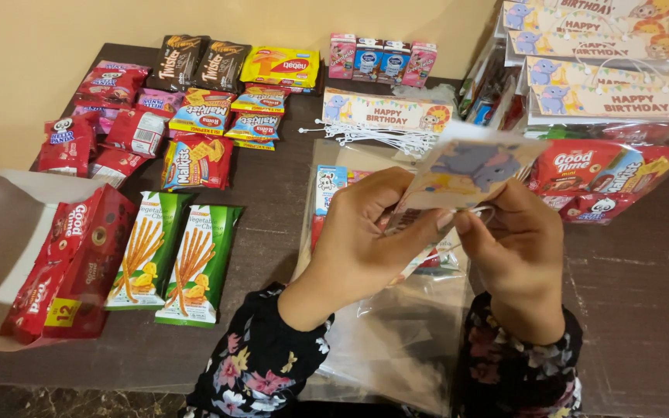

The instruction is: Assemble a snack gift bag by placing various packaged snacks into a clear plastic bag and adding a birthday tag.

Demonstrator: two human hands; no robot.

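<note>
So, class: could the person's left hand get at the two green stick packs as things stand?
Probably not at once: the left hand is pinching a card. The green packs lie uncovered nearby.

Warm, even indoor light falls on my table [272, 232], shadows soft, the card [470, 174] I hold motion-blurred.

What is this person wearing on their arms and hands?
Both arms wear long black sleeves printed with small flowers in pink, white and yellow with green leaves. The left sleeve and right sleeve end at the wrists. The left hand and right hand are bare: no gloves, and no rings or watch visible.
</note>
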